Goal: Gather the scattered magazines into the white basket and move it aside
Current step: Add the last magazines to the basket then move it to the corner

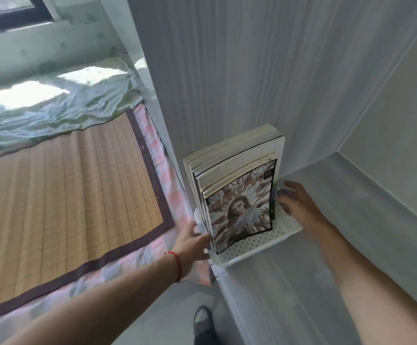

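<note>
A white perforated basket (254,242) stands on a pale desk top (339,245), pushed against the wall panel in the corner. Several magazines (237,185) stand upright in it, the front one showing a woman's portrait on its cover. My left hand (192,241), with a red string at the wrist, grips the basket's left end at the desk edge. On the right end of the basket rests my right hand (295,202), fingers spread along the rim beside the magazines.
A bed with a bamboo mat (60,195) and rumpled pale green bedding (53,108) lies to the left, below the desk. The wall panel (227,70) rises behind the basket. A foot in a grey shoe (203,324) stands on the floor.
</note>
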{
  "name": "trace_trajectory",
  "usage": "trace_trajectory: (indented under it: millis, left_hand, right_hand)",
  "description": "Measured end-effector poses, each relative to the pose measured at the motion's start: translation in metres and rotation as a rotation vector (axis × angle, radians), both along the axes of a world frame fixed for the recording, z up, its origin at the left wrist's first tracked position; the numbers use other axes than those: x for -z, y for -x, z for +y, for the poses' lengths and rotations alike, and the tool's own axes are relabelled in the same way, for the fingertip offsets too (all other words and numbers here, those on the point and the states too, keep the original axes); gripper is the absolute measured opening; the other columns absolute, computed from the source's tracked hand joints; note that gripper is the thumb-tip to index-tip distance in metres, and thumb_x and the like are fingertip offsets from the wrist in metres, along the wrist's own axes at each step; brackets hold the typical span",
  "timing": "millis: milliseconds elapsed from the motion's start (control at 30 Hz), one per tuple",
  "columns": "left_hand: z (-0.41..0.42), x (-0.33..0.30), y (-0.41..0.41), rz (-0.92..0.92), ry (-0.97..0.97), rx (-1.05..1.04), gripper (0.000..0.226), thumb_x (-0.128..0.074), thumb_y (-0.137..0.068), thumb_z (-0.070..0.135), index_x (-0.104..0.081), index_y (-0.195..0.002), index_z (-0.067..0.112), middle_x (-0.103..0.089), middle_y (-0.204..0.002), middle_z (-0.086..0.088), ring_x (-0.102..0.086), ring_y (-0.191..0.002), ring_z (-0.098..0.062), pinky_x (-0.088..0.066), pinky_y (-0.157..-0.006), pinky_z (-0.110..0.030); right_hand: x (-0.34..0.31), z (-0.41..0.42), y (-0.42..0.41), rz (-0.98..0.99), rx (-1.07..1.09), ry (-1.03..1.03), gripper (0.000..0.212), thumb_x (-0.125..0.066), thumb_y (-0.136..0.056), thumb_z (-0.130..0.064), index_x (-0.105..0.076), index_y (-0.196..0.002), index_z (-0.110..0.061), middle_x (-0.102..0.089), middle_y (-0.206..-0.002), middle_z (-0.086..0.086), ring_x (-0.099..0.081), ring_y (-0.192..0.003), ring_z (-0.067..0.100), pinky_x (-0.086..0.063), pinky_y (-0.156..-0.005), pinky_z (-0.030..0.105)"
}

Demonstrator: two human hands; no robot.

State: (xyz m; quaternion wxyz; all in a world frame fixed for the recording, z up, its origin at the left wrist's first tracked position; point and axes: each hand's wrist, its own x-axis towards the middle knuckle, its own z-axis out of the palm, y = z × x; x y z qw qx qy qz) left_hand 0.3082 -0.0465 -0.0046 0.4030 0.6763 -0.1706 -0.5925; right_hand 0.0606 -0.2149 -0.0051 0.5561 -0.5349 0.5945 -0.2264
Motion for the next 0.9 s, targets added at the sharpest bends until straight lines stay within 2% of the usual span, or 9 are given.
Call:
trace_trajectory:
  millis: [100,200,267,400,533,600,733,900]
  left_hand:
    - [-0.009,-0.004,0.000,-0.068,-0.010,0.072,0.043,-0.070,-0.090,0.002,-0.054,-0.129,0.011,-0.073,-0.111,-0.020,-0.076,-0.093,-0.032,-0.065,-0.071,-0.043]
    - [-0.010,-0.003,-0.002,-0.059,0.000,0.037,0.040,-0.068,-0.091,-0.003,-0.053,-0.125,0.011,-0.074,-0.107,-0.020,-0.077,-0.089,-0.031,-0.064,-0.066,-0.041]
    - [-0.011,-0.002,-0.004,-0.067,0.001,0.017,0.040,-0.066,-0.091,-0.004,-0.051,-0.124,0.011,-0.073,-0.108,-0.021,-0.076,-0.090,-0.033,-0.064,-0.067,-0.043]
    - [-0.017,-0.003,-0.017,-0.065,-0.018,0.020,0.041,-0.066,-0.089,-0.009,-0.053,-0.123,0.009,-0.073,-0.110,-0.026,-0.074,-0.097,-0.042,-0.062,-0.080,-0.058]
    - [-0.019,-0.005,-0.028,-0.025,-0.031,0.053,0.042,-0.070,-0.086,-0.010,-0.057,-0.124,0.004,-0.074,-0.107,-0.027,-0.073,-0.100,-0.045,-0.060,-0.085,-0.057]
    - [-0.021,-0.005,-0.030,-0.018,-0.035,0.048,0.042,-0.070,-0.086,-0.010,-0.058,-0.124,0.002,-0.074,-0.107,-0.027,-0.072,-0.100,-0.045,-0.062,-0.082,-0.054]
    - [-0.026,-0.004,-0.034,-0.003,-0.011,0.060,0.036,-0.067,-0.086,-0.014,-0.059,-0.120,-0.004,-0.077,-0.098,-0.024,-0.076,-0.089,-0.039,-0.065,-0.064,-0.039]
    - [-0.027,-0.003,-0.034,0.029,-0.018,0.053,0.036,-0.067,-0.088,-0.011,-0.059,-0.121,-0.003,-0.078,-0.096,-0.022,-0.077,-0.081,-0.035,-0.064,-0.060,-0.036]
  right_hand:
    - [0.021,0.022,0.011,0.212,0.029,0.055,0.046,-0.053,-0.102,-0.038,-0.050,-0.145,-0.022,-0.059,-0.141,0.008,-0.058,-0.125,0.028,-0.046,-0.103,0.040]
    - [0.032,0.033,0.005,0.200,0.067,0.168,0.041,-0.045,-0.107,-0.029,-0.052,-0.145,-0.015,-0.056,-0.145,0.010,-0.054,-0.131,0.028,-0.040,-0.100,0.030]
    - [0.033,0.025,-0.003,0.202,0.064,0.183,0.040,-0.045,-0.108,-0.025,-0.051,-0.145,-0.014,-0.054,-0.146,0.011,-0.052,-0.133,0.029,-0.039,-0.103,0.032]
    - [0.039,0.010,-0.012,0.252,0.001,0.175,0.042,-0.043,-0.108,-0.032,-0.049,-0.147,-0.018,-0.053,-0.149,0.009,-0.052,-0.133,0.030,-0.042,-0.108,0.040]
    - [0.048,0.007,-0.007,0.278,-0.037,0.162,0.044,-0.042,-0.107,-0.037,-0.047,-0.148,-0.022,-0.052,-0.149,0.008,-0.052,-0.133,0.030,-0.044,-0.109,0.043]
    - [0.048,0.006,-0.007,0.281,-0.037,0.150,0.044,-0.042,-0.107,-0.039,-0.047,-0.149,-0.023,-0.052,-0.149,0.008,-0.052,-0.133,0.029,-0.044,-0.109,0.043]
    - [0.045,0.007,-0.012,0.289,0.007,0.150,0.042,-0.041,-0.108,-0.037,-0.048,-0.147,-0.024,-0.055,-0.146,0.008,-0.055,-0.129,0.030,-0.045,-0.105,0.039]
    - [0.040,0.007,-0.013,0.302,0.020,0.101,0.041,-0.041,-0.108,-0.037,-0.045,-0.147,-0.025,-0.058,-0.140,0.012,-0.060,-0.119,0.032,-0.043,-0.087,0.030]
